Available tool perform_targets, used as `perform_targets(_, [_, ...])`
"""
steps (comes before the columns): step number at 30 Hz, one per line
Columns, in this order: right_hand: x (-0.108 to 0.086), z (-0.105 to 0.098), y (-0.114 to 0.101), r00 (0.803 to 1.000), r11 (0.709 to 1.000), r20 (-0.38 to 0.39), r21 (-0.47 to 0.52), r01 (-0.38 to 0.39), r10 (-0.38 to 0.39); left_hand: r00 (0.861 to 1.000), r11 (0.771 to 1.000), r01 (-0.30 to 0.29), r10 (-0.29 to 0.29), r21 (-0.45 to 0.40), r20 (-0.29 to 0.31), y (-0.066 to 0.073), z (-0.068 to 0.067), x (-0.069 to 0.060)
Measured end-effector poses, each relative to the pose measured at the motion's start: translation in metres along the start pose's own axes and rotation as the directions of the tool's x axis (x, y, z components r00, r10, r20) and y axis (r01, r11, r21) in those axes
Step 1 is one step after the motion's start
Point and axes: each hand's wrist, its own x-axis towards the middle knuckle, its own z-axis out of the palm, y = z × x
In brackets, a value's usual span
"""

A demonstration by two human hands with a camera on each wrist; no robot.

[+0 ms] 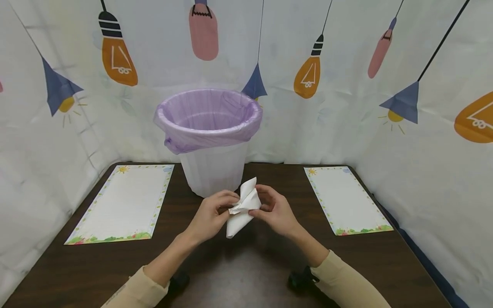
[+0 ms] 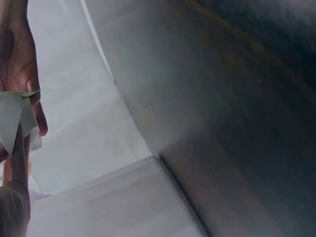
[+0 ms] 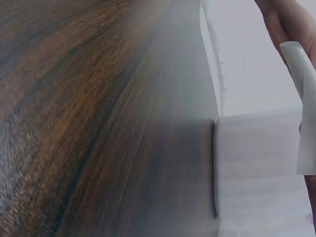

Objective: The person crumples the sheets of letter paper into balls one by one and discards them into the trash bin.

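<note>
A white sheet of paper (image 1: 246, 205), folded and crumpled into a narrow twisted shape, is held between both hands above the table. At its left side, my left hand (image 1: 212, 214) pinches the paper with curled fingers and thumb. My right hand (image 1: 278, 212) grips the opposite side, thumb in front and fingers bent behind. In the left wrist view the paper (image 2: 12, 116) shows a small greenish printed edge at the left border. The right wrist view catches a rolled part of the paper (image 3: 305, 98) at its right border.
A white bin (image 1: 213, 171) with a purple liner (image 1: 209, 136) stands behind the hands on the dark wooden table (image 1: 246, 278). Flat bordered sheets lie on either side, the left sheet (image 1: 125, 201) and the right sheet (image 1: 344, 199). A patterned curtain (image 1: 346, 128) surrounds the table.
</note>
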Motion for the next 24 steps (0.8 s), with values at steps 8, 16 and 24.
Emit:
perform_targets(8, [-0.001, -0.002, -0.001, 1.000, 1.000, -0.018, -0.013, -0.004, 0.004, 0.981, 0.964, -0.186, 0.193, 0.192, -0.018, -0.004, 0.002, 0.004])
perform_targets(16, [-0.003, -0.005, -0.004, 0.999, 1.000, 0.032, -0.006, -0.023, 0.023, 0.959, 0.936, -0.282, 0.277, 0.210, 0.052, -0.006, 0.003, 0.009])
perform_targets(24, [-0.004, -0.005, -0.005, 0.999, 1.000, 0.048, -0.023, -0.010, 0.011, 0.932, 0.901, -0.351, 0.364, 0.256, -0.002, -0.007, 0.005, 0.011])
